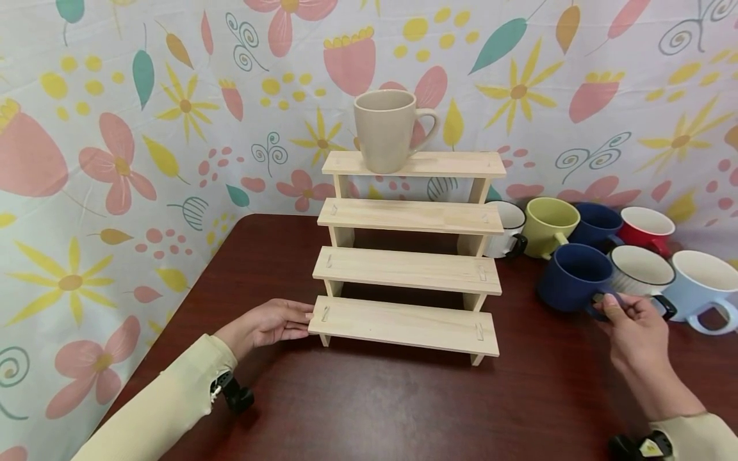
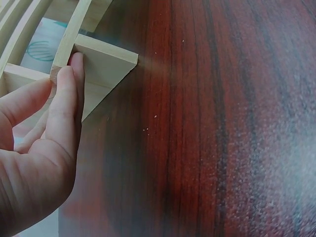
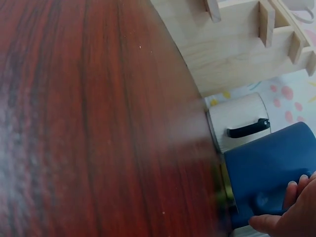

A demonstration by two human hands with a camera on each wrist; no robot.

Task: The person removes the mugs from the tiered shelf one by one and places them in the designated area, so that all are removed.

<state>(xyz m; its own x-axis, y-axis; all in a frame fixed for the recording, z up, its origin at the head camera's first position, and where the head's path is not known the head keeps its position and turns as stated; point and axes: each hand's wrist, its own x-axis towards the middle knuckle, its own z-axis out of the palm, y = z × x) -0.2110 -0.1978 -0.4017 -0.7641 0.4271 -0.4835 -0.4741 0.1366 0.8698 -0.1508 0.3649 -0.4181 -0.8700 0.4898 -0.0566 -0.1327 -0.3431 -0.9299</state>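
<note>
A four-tier wooden step shelf (image 1: pixel 403 323) stands on the table, with a beige mug (image 1: pixel 385 131) upright on its top tier. At the lowest tier's left end, my left hand (image 1: pixel 277 323) pinches the board. The left wrist view shows that hand (image 2: pixel 49 133) with its thumb and fingers on either side of the board's end (image 2: pixel 74 37). To the right of the shelf, my right hand (image 1: pixel 640 339) holds a dark blue mug (image 1: pixel 567 282) by its handle. In the right wrist view the fingers (image 3: pixel 291 195) are at the handle of that mug (image 3: pixel 269 158).
Several more mugs cluster at the right: white (image 1: pixel 507 224), green (image 1: pixel 548 227), another blue (image 1: pixel 596 224), red (image 1: pixel 646 227), a black-rimmed white one (image 1: pixel 640 272) and light blue (image 1: pixel 700 285). A flowered cloth (image 1: pixel 190 153) hangs behind the dark red wooden table (image 1: pixel 369 410).
</note>
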